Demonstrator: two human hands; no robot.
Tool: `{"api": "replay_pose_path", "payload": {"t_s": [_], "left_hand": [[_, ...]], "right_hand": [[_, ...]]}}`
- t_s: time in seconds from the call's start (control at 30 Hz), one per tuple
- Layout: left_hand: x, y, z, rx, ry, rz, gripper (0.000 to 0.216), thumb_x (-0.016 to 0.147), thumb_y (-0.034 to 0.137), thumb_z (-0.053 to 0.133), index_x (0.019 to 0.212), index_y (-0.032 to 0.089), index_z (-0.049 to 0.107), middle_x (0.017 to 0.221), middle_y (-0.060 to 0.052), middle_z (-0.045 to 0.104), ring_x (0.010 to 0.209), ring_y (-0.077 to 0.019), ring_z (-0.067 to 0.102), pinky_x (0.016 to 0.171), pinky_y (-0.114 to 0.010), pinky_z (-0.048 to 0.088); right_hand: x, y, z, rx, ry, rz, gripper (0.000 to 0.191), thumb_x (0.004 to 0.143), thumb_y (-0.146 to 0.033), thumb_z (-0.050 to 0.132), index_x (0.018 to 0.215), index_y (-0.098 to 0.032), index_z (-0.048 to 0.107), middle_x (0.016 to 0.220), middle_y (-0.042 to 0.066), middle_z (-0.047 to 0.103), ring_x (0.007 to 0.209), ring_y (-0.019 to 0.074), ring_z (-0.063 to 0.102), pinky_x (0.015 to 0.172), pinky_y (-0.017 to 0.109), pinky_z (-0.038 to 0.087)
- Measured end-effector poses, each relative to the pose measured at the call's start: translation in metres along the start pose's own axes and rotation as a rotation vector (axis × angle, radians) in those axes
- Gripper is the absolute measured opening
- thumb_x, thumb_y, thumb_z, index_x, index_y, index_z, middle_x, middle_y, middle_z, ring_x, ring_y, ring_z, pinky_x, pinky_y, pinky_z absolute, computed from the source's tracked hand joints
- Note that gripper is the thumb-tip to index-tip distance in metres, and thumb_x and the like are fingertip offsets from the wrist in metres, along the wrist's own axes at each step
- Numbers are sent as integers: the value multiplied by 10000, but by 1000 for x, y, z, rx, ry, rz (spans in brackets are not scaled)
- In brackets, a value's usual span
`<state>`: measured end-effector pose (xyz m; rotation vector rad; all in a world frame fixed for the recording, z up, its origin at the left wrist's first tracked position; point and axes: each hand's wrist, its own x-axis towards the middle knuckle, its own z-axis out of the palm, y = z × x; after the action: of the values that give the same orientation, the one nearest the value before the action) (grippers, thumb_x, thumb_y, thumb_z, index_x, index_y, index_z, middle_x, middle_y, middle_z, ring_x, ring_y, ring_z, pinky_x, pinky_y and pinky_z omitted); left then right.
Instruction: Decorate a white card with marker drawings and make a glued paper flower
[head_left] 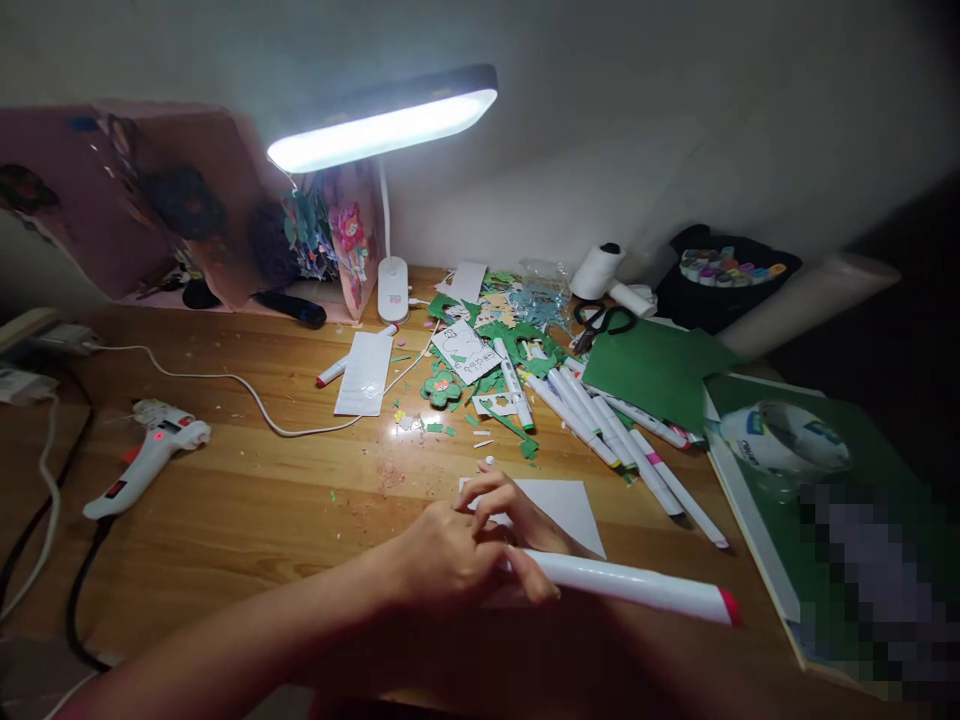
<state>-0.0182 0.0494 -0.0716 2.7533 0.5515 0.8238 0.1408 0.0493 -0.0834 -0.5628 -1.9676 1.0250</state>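
The held marker looks glossy plastic, the table smooth, shiny wood.

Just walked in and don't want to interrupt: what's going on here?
A person at a wooden desk holds a red-ended white marker in the left hand. The right hand is close beside it; its grip is unclear. A white sheet lies beneath the hands. Beyond it are green paper scraps, with more markers to the right. A glue gun lies at the left.
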Motion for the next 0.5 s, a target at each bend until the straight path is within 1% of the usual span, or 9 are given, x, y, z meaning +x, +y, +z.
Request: {"api": "replay_pose_path", "payload": {"t_s": [0.07,0.1,0.2,0.27,0.3,0.33,0.4,0.43,0.5], "left_hand": [[4,1,-2,-12,-8,-39,327,916,167,295,686,158,527,568,-13,559,486,-137,511,472,-241,425],[6,1,-4,-47,-10,-102,298,921,175,307,723,153,530,591,-12,562,506,-133,517,488,-236,431],[14,0,-14,-326,38,-487,153,907,289,460,936,147,510,786,-33,590,651,-134,554,579,-235,457],[19,-1,-21,-609,103,-737,300,858,384,553,1040,161,466,926,-52,569,765,-142,553,663,-248,461],[21,0,-24,-761,106,-800,339,854,431,547,1045,163,465,943,-56,561,788,-144,547,683,-253,456],[22,0,-26,-930,76,-833,369,857,486,513,1019,155,483,921,-58,563,780,-146,545,684,-259,452],[24,4,-26,-1302,-83,-867,496,853,600,419,952,127,532,835,-66,581,727,-151,552,676,-277,445],[24,6,-25,-1483,-183,-874,563,832,647,402,937,115,551,806,-72,591,706,-153,560,680,-287,441],[24,13,-22,-1749,-338,-873,593,779,669,478,941,106,568,784,-79,610,694,-155,579,702,-295,429]], "right_hand": [[1,-4,-2,-11,78,85,168,859,-362,417,980,-252,450,994,57,513,965,224,516,849,380,409],[2,-6,-4,-43,136,136,193,861,-369,401,993,-240,459,1000,66,505,969,229,507,840,380,413],[4,-13,-14,-174,382,259,318,865,-431,346,1062,-210,463,938,65,501,874,219,512,770,365,428],[5,-16,-21,-215,541,357,369,871,-454,340,1130,-208,429,759,12,498,668,180,505,609,306,428],[6,-16,-23,-235,593,414,361,874,-445,360,1143,-212,421,662,-21,475,563,160,473,532,277,402],[6,-16,-26,-276,619,464,327,873,-423,402,1126,-218,435,593,-46,457,492,146,442,484,259,375],[7,-17,-29,-439,619,491,211,850,-351,510,1020,-226,508,567,-48,508,467,134,463,483,251,382],[7,-17,-30,-542,600,453,146,837,-313,546,954,-226,542,610,-28,561,509,140,507,520,258,408],[8,-17,-31,-717,541,323,79,829,-245,570,904,-223,580,739,18,631,646,169,574,623,287,450]]}}
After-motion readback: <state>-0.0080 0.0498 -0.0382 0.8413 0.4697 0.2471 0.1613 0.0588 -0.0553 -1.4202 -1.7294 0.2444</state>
